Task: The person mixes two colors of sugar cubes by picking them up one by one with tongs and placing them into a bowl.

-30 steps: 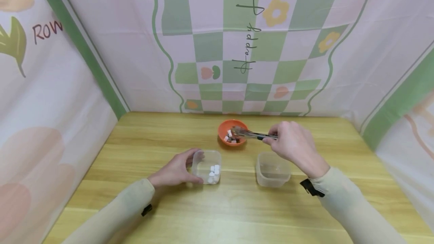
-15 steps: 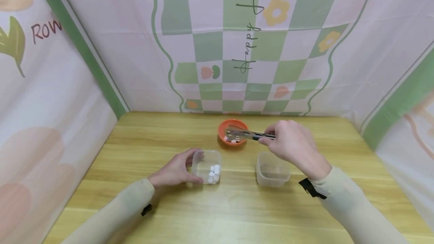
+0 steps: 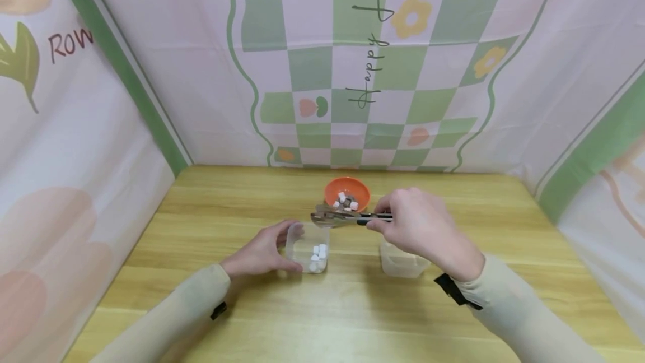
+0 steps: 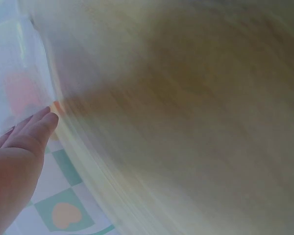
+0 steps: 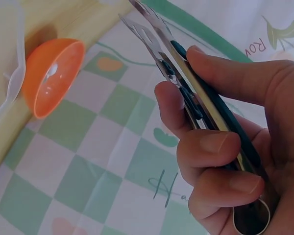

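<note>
My right hand (image 3: 413,226) grips metal tongs (image 3: 347,218) by their dark handle. The tong tips hang above the far edge of a clear container (image 3: 302,237) that has several white cubes (image 3: 317,255) in it. My left hand (image 3: 259,254) holds that container from its left side, thumb along the front. In the right wrist view the tongs (image 5: 186,83) sit in my curled right hand (image 5: 225,147), their tips close together with no piece showing between them. The left wrist view is blurred and shows only my left hand (image 4: 17,161).
An orange bowl (image 3: 347,188) with white and dark cubes stands behind the tongs; it also shows in the right wrist view as the orange bowl (image 5: 51,78). A second clear container (image 3: 403,265) sits half under my right hand. Patterned cloth walls enclose the wooden table (image 3: 327,318).
My right hand drew the tongs out of the orange bowl, left and toward me, to above the left container. The left hand stayed put.
</note>
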{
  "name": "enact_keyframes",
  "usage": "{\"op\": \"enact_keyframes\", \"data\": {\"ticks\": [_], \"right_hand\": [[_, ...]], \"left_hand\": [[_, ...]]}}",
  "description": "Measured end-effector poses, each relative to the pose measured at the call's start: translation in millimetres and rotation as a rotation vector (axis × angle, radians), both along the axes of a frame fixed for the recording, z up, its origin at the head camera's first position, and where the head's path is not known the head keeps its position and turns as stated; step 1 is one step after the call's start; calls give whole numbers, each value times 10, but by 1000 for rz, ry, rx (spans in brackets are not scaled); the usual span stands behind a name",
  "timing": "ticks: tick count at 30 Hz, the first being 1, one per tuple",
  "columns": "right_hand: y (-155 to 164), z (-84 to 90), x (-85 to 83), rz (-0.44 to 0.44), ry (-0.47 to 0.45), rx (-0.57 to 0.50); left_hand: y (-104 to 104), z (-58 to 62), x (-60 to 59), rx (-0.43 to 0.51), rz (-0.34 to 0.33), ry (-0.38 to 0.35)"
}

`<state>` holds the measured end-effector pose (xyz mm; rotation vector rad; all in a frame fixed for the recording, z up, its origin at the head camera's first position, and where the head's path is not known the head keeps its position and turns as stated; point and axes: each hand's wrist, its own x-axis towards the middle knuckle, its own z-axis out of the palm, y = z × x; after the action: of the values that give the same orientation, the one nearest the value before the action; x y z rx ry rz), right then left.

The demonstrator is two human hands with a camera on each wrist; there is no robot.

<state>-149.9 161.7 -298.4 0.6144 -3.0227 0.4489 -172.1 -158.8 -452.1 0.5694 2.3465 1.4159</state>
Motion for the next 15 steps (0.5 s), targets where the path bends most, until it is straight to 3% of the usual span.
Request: {"op": "enact_keyframes", "data": {"ticks": [9,15], "right_hand": [[-153,-15,39,79,3,39],[-264,-52,43,138,51,100]], "left_hand": [[3,30,10,0,4,-13],[-1,32,5,-2,2,-8]]}}
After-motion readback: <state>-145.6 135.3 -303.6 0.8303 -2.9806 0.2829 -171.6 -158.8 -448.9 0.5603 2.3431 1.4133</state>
